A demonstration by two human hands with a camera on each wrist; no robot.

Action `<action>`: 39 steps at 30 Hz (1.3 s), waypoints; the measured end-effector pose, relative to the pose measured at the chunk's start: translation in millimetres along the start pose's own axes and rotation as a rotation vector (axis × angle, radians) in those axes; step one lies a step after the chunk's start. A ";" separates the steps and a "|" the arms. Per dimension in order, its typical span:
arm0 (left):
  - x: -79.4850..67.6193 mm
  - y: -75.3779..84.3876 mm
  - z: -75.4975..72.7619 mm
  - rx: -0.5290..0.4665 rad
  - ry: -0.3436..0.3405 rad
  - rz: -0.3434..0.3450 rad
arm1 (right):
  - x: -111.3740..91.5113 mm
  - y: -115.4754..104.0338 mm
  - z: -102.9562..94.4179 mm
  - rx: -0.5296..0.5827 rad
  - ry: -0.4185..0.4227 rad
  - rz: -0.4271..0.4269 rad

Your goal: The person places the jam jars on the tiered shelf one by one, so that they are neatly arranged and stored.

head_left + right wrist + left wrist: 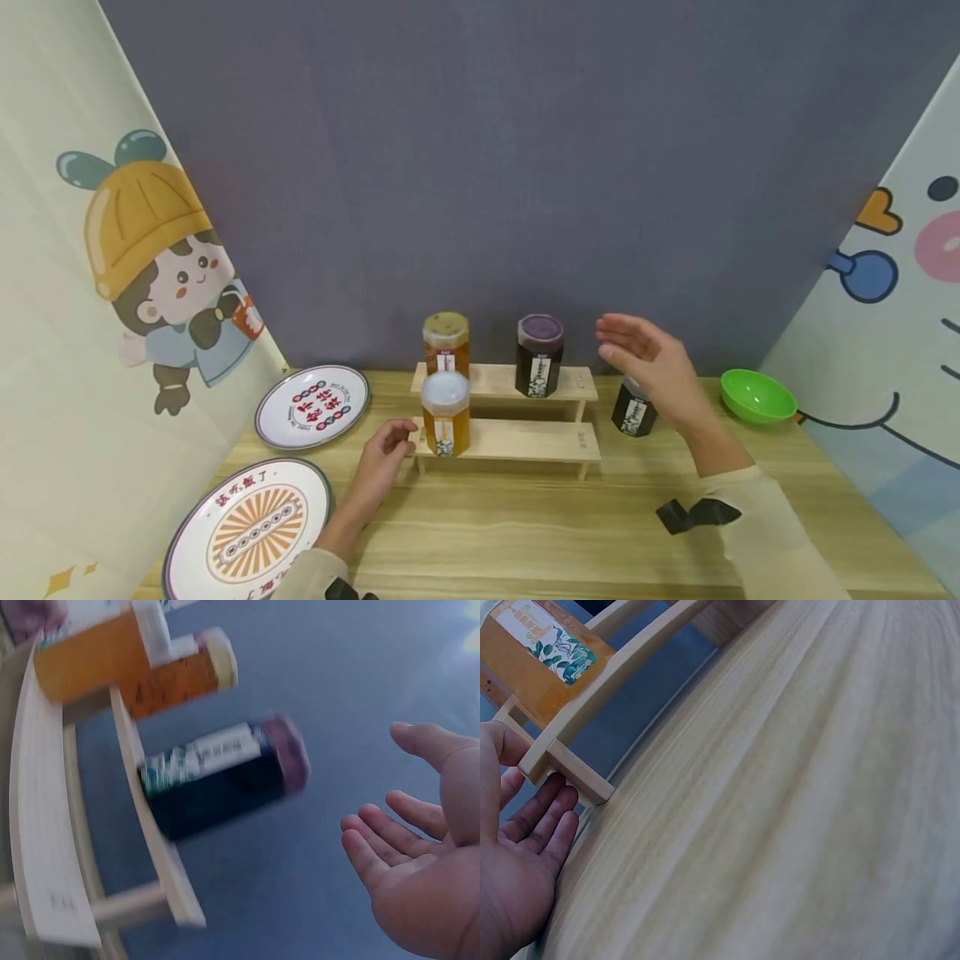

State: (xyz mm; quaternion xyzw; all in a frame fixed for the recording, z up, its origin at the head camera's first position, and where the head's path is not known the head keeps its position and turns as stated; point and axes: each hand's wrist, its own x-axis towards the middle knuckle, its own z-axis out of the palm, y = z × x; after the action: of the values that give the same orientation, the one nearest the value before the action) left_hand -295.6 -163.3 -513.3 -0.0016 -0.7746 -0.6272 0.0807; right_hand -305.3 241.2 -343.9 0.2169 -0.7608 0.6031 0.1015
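Note:
A two-step wooden rack (525,439) stands on the table. My left hand (386,458) grips the left end of its lower step, with the thumb side at the top and the other fingers (547,814) below the edge. Just beside that hand, on the lower step, is an amber jar (446,417) with a white lid. The upper step carries a yellow-lidded amber jar (446,342) and a dark jar (538,358) with a purple lid. My right hand (648,362) is raised right of the dark jar, fingers extended and holding nothing, apart from it in the right wrist view.
Another dark jar (634,410) stands on the table right of the rack, its lid partly hidden by my right hand. A green bowl (757,397) lies farther right. Two patterned plates, a smaller one (341,429) and a larger one (176,558), are at the left.

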 end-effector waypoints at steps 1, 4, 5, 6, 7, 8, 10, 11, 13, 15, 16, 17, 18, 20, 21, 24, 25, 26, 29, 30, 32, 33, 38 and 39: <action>0.0 0.0 -0.3 -0.005 0.000 -0.003 | -0.3 2.4 -4.6 0.007 0.007 0.006; 0.1 -0.1 -0.6 -0.010 0.003 -0.003 | -1.1 12.2 -17.9 0.008 0.028 0.034; 0.1 -0.3 -0.3 -0.011 0.003 -0.004 | -1.3 16.3 -22.4 -0.001 0.039 0.042; 0.6 -0.8 -0.3 -0.011 0.004 -0.006 | -1.5 21.1 -27.1 -0.005 0.052 0.052; 1.0 -1.3 -0.3 -0.010 0.005 -0.006 | -1.4 26.2 -31.9 -0.011 0.067 0.059; 1.5 -1.9 -0.3 -0.010 0.005 -0.008 | -1.6 31.5 -36.7 -0.022 0.082 0.066; 2.4 -2.7 -0.4 -0.007 0.006 -0.010 | -2.2 42.1 -45.9 -0.052 0.114 0.080; 2.8 -3.0 -0.4 -0.008 0.005 -0.012 | -2.9 47.5 -50.3 -0.061 0.130 0.090; 3.0 -3.3 -0.4 -0.007 0.002 -0.018 | -5.3 58.1 -58.5 -0.079 0.154 0.112; 2.7 -2.8 -0.5 -0.007 -0.001 -0.020 | -8.5 67.7 -65.5 -0.117 0.168 0.149; 2.5 -2.8 -0.6 -0.008 -0.003 -0.020 | -10.0 72.8 -68.4 -0.129 0.173 0.166; 2.0 -2.8 -0.8 -0.007 -0.004 -0.018 | -11.2 77.9 -70.9 -0.140 0.174 0.184; 1.6 -2.8 -0.8 -0.006 -0.003 -0.016 | -12.3 83.3 -73.1 -0.156 0.174 0.205; 1.5 -3.3 -1.0 -0.014 -0.004 -0.019 | -14.2 94.3 -76.8 -0.193 0.170 0.250; 1.5 -3.9 -1.1 -0.016 -0.006 -0.022 | -15.2 99.9 -78.2 -0.202 0.166 0.266; 1.1 -4.8 -0.2 -0.028 -0.017 -0.030 | -18.3 114.9 -81.4 -0.225 0.154 0.317; 0.8 -5.1 0.1 -0.029 -0.021 -0.031 | -19.4 118.5 -81.9 -0.230 0.145 0.330; 0.4 -5.1 0.4 -0.027 -0.024 -0.032 | -20.4 121.7 -82.4 -0.227 0.137 0.340; 0.8 -4.8 1.1 -0.023 -0.021 -0.025 | -21.8 127.8 -82.6 -0.204 0.114 0.364; 1.2 -4.8 1.0 -0.021 -0.017 -0.022 | -21.8 128.7 -82.1 -0.195 0.104 0.367; 1.6 -4.7 0.6 -0.017 -0.010 -0.017 | -21.6 129.8 -80.5 -0.167 0.083 0.375; 2.2 -4.9 0.2 -0.017 -0.006 -0.016 | -21.6 130.1 -79.2 -0.151 0.072 0.379; 3.4 -4.4 -0.2 -0.014 -0.001 -0.014 | -22.7 130.3 -73.5 -0.105 0.033 0.384; 3.6 -4.2 0.0 -0.014 -0.003 -0.015 | -22.9 130.9 -72.8 -0.106 0.032 0.383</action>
State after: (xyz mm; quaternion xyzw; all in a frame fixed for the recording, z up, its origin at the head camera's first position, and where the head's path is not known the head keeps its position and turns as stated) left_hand -299.6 -164.5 -516.8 0.0025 -0.7705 -0.6331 0.0748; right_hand -352.0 339.3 -449.4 0.0529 -0.8173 0.5737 0.0081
